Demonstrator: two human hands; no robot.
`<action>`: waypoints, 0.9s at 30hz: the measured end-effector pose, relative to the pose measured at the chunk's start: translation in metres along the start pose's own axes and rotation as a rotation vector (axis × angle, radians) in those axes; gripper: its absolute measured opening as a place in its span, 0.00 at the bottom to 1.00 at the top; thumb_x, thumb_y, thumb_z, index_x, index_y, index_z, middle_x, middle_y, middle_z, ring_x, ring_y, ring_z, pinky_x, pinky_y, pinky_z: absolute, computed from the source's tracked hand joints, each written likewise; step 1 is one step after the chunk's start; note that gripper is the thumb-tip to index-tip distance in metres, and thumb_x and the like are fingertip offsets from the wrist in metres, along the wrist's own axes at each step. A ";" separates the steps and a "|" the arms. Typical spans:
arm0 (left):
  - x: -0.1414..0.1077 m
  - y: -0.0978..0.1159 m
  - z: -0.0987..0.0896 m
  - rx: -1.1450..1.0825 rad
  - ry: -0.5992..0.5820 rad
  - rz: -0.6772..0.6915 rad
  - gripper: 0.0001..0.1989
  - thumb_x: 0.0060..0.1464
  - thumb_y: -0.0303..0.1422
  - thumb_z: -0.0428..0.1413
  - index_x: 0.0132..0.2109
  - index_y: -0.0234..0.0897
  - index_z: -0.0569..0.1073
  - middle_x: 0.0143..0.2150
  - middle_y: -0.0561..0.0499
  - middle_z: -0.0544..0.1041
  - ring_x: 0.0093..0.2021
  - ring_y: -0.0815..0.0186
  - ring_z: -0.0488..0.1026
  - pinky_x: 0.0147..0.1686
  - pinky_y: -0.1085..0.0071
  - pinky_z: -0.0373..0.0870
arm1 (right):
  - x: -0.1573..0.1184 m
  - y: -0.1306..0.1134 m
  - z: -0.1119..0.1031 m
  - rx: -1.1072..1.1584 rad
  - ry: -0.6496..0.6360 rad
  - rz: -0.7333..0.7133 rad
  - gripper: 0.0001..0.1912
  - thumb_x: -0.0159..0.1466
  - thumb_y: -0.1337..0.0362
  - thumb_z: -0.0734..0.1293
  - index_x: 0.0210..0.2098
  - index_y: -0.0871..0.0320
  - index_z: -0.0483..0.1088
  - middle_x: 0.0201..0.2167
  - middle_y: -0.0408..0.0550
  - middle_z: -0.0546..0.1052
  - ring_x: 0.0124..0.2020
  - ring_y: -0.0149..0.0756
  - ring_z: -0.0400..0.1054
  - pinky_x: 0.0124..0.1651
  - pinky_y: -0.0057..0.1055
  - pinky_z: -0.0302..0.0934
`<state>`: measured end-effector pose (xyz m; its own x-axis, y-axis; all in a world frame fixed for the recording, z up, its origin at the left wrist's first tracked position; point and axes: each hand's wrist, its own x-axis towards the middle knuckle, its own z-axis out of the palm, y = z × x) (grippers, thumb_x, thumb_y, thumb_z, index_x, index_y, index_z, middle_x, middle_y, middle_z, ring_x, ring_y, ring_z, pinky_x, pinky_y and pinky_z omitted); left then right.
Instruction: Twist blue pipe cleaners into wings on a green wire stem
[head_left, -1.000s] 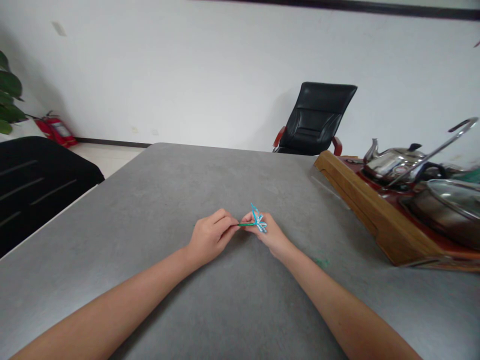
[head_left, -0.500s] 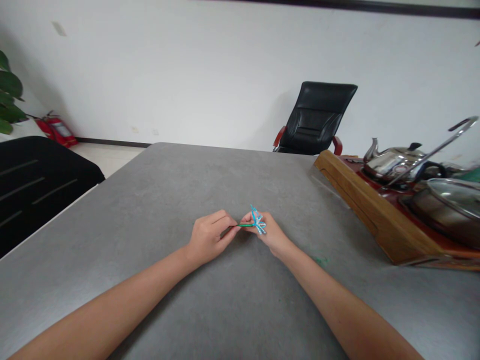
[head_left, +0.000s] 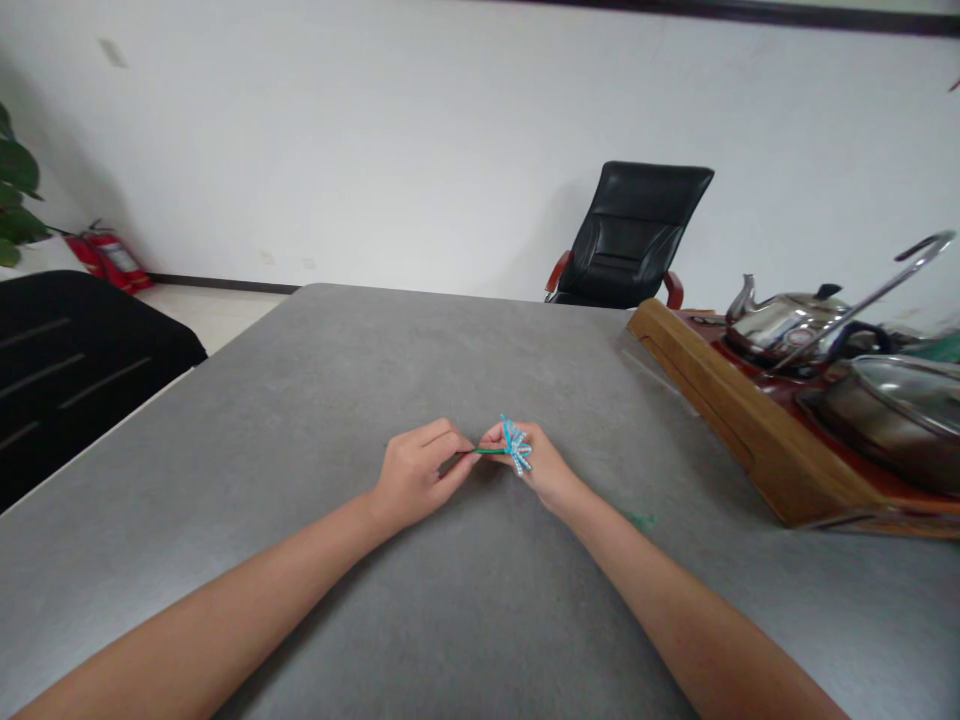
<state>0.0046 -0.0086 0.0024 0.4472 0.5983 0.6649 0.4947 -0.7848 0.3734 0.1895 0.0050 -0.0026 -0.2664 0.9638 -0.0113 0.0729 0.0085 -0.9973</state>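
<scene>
pipe-cleaner flower (head_left: 516,446) | blue-and-white twisted loops, fanned out | green stem (head_left: 491,451) roughly horizontal, loops at its right end | lower centre of frame, slightly right

Office or meeting room by the look of it. Grey counter (head_left: 225,430) under both hands. Well ahead of the right hand (head_left: 544,468): black leather office chair (head_left: 628,225) against a white wall (head_left: 420,120). Right of that hand: wooden tea tray (head_left: 720,400), steel kettle (head_left: 784,322). Far beyond the left hand (head_left: 416,475): red fire extinguisher (head_left: 109,256), potted plant (head_left: 15,180).
</scene>
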 end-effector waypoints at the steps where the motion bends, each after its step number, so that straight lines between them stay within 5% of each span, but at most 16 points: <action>1: 0.000 0.000 0.000 0.001 0.000 0.001 0.05 0.58 0.30 0.53 0.35 0.35 0.73 0.31 0.50 0.74 0.31 0.69 0.70 0.32 0.74 0.66 | 0.000 0.000 0.000 0.001 0.002 0.002 0.17 0.45 0.53 0.74 0.19 0.60 0.68 0.19 0.40 0.66 0.22 0.28 0.57 0.29 0.28 0.50; 27: 0.001 -0.001 -0.001 -0.022 -0.103 0.096 0.09 0.62 0.33 0.50 0.37 0.36 0.73 0.32 0.50 0.75 0.31 0.70 0.71 0.32 0.76 0.66 | -0.001 -0.002 -0.008 0.039 -0.063 0.074 0.18 0.49 0.51 0.72 0.25 0.61 0.71 0.18 0.39 0.67 0.20 0.25 0.56 0.25 0.25 0.48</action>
<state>0.0037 -0.0074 0.0033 0.5664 0.5326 0.6289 0.4301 -0.8420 0.3257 0.1968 0.0064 -0.0006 -0.3217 0.9427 -0.0881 0.0575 -0.0734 -0.9956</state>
